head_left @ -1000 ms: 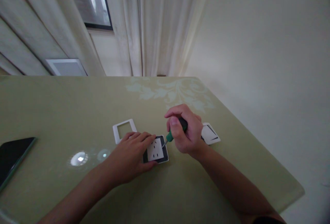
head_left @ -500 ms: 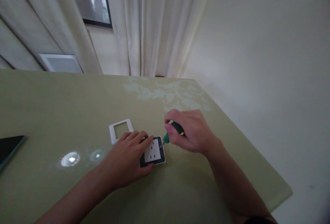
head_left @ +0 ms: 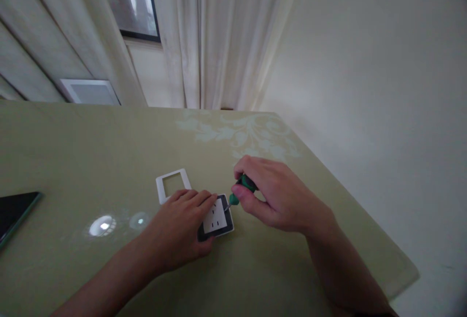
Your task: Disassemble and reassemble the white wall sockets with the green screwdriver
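A wall socket (head_left: 219, 220) with a white slotted face and a dark surround lies on the table. My left hand (head_left: 182, 222) grips it from the left, fingers over its top edge and thumb at the lower edge, covering its left part. In my right hand (head_left: 272, 193) is a green and black screwdriver (head_left: 233, 199), closed in the fingers. It slants down to the left, and its metal tip meets the right side of the socket's dark surround. Just behind my left hand lies a white square frame (head_left: 159, 190), open in the middle.
The glossy pale green table (head_left: 109, 151) has a white leaf pattern at its far right corner. A dark flat device (head_left: 16, 212) lies at the left edge. Beyond stand curtains (head_left: 219, 40) and a window, with a plain wall (head_left: 372, 88) on the right.
The socket has turned slightly under my left hand. My right hand has rolled and dropped a little at the wrist, the screwdriver's tip staying at the socket's right side.
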Motion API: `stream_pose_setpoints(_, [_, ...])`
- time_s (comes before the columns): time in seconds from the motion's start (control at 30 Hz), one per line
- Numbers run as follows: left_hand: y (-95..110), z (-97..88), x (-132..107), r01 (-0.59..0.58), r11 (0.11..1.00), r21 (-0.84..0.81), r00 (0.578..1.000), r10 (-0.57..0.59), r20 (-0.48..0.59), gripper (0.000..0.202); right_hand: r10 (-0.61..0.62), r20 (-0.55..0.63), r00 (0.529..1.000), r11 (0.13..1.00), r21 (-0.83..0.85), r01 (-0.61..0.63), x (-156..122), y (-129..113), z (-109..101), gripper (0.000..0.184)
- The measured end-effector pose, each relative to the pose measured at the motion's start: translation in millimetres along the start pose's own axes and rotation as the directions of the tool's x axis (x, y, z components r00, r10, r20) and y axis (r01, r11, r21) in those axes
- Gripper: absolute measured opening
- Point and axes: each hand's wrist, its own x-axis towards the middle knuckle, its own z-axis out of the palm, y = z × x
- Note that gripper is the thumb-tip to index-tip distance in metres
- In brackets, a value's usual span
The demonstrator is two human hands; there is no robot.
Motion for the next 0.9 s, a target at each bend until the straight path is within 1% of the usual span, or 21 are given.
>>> stream_pose_setpoints(0.07, [2.5,0.2,1.1,0.018,1.0,0.011,1.0,-0.018,-0.005,0.053,0.053,-0.046,0.998,0.995,-0.083,-0.057,0.0,-3.5,6.0,0.031])
stream_pose_setpoints(0.13, [1.9,-0.5,2.6,0.021,1.0,-0.011,1.0,-0.021,0.018,0.051,0.025,-0.038,0.999,0.998,-0.059,-0.028,0.5,-5.1,8.9,0.036])
stream_pose_setpoints(0.23, [-5.0,-3.7,4.6,-0.002,0.997,-0.076,0.997,0.008,0.073,0.063,-0.021,0.062,0.998,0.998,0.058,0.017,0.8,-4.2,2.9,0.031])
stream_pose_setpoints(0.37, [-20.2,-10.3,6.1,-0.015,0.992,-0.126,0.994,0.029,0.107,0.076,-0.021,0.17,0.985,0.986,0.167,-0.008,-2.0,-2.2,-16.1,0.021])
stream_pose_setpoints(0.47, [-30.5,-17.4,6.8,-0.028,0.983,-0.179,0.986,0.056,0.155,0.079,-0.045,0.217,0.975,0.976,0.219,-0.004,-4.7,-3.6,-24.1,0.018])
stream_pose_setpoints(0.53, [-31.5,-21.4,6.9,-0.036,0.978,-0.206,0.982,0.073,0.176,0.08,-0.031,0.209,0.977,0.978,0.209,-0.013,-5.3,-5.8,-22.9,0.015])
stream_pose_setpoints(0.6, [-23.6,-22.0,6.4,-0.015,0.985,-0.172,0.983,0.046,0.178,0.078,0.047,0.158,0.986,0.992,0.107,-0.064,-4.5,-8.3,-17.2,0.014])
stream_pose_setpoints(0.63, [-15.9,-20.6,5.8,0.015,0.992,-0.127,0.986,0.007,0.169,0.076,0.106,0.111,0.988,0.994,0.028,-0.109,-3.5,-9.4,-13.2,0.017])
stream_pose_setpoints(0.7, [4.5,-14.6,4.2,0.101,0.995,0.0,0.987,-0.1,0.124,0.07,0.21,-0.002,0.978,0.973,-0.102,-0.209,-1.0,-10.8,-4.7,0.035])
stream_pose_setpoints(0.73, [15.0,-10.9,3.3,0.143,0.988,0.057,0.984,-0.148,0.095,0.067,0.236,-0.041,0.971,0.963,-0.124,-0.239,0.3,-11.2,-0.8,0.043])
stream_pose_setpoints(0.77, [23.9,-7.4,2.5,0.173,0.979,0.103,0.98,-0.181,0.076,0.064,0.238,-0.056,0.97,0.964,-0.11,-0.243,1.5,-11.4,2.4,0.047])
stream_pose_setpoints(0.83, [32.7,-3.0,1.6,0.183,0.974,0.137,0.978,-0.194,0.074,0.061,0.172,-0.019,0.985,0.985,-0.023,-0.173,3.1,-11.9,6.4,0.044])
stream_pose_setpoints(0.9, [25.3,-4.2,1.8,0.125,0.988,0.094,0.985,-0.135,0.105,0.06,0.072,0.037,0.997,0.996,0.042,-0.074,3.4,-13.1,7.0,0.037])
